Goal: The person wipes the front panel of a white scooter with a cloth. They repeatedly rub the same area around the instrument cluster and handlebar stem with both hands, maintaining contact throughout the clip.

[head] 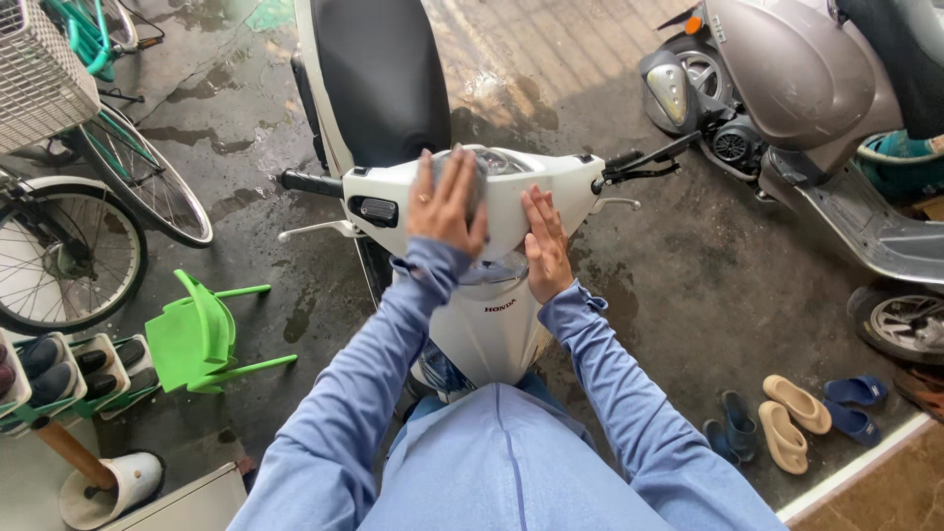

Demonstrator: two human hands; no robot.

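A: Two hands on the white scooter (492,324), both flat on its handlebar cowl (551,182). Left hand (449,202) spread over the gauge dome, right hand (546,246) just beside it on the front face. Palms open, gripping nothing.

B: Handling?

A: Heavy machine, I judge; the cowl is stiff, smooth plastic, likely slippery. Firmer hold at the black grips (310,183).

B: Where does it stand?

A: On wet concrete floor (688,285), between a green chair (202,339) with bicycles (108,197) and a grey scooter (787,79).
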